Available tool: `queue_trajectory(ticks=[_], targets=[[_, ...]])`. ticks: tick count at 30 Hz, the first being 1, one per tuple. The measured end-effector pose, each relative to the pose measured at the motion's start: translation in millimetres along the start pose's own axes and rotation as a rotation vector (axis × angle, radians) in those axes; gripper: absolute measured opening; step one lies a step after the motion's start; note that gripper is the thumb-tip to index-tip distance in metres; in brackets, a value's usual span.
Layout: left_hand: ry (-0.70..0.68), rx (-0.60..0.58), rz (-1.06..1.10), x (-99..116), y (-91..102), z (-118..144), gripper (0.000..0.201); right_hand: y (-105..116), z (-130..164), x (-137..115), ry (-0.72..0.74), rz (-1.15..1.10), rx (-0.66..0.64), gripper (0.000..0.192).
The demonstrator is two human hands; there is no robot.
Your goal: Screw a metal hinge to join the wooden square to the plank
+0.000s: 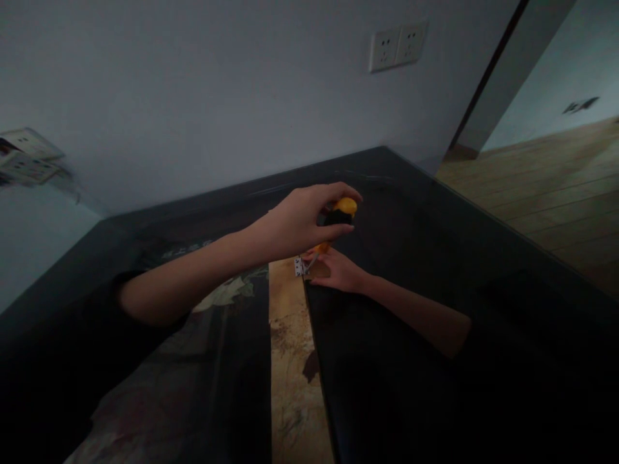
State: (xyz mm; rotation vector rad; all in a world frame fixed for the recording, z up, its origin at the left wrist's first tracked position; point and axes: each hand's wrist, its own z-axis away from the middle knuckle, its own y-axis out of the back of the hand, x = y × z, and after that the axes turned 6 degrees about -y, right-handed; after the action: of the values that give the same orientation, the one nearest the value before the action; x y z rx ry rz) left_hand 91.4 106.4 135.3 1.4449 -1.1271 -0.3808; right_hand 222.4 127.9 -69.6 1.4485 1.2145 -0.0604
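Observation:
In my left hand (309,212) is a screwdriver (345,206) with a yellow and black handle, my fingers and thumb wrapped round it. Its shaft slants down and left toward a small silver hinge (298,267). That hinge lies at the right edge of a worn wooden board (290,361), and screw holes show in its leaf. My right hand (341,272) comes in from the right, fingers and thumb closed about the hinge's right side. The screwdriver's tip and the hinge's far leaf are partly hidden by the fingers.
The board rests on a dark, glossy tabletop (416,225) with a pale leaf pattern on the left. A wall with a double socket (397,48) rises behind. More sockets (29,154) hang at the left. Wooden flooring (546,187) lies beyond the table's right edge.

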Motion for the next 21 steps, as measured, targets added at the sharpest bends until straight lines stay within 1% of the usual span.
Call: queue_trajectory(ticks=[3, 8, 12, 16, 21], targets=[[0.046, 0.017, 0.036, -1, 0.0, 0, 0.041, 1, 0, 0, -0.004, -0.008, -0.003, 0.056], [0.049, -0.028, 0.150, -4, -1.8, 1, 0.031, 0, 0, 0, 0.005, -0.029, 0.004, 0.061], [0.056, -0.029, 0.230, -8, -3.4, 1, 0.031, -1, 1, 1, -0.021, -0.042, 0.007, 0.068], [0.055, -0.031, 0.264, -12, -5.3, -1, 0.036, 0, 1, 0, -0.034, -0.027, -0.012, 0.073], [0.030, 0.000, 0.261, -18, -8.7, -2, 0.035, 2, 2, -4, -0.041, -0.039, -0.031, 0.071]])
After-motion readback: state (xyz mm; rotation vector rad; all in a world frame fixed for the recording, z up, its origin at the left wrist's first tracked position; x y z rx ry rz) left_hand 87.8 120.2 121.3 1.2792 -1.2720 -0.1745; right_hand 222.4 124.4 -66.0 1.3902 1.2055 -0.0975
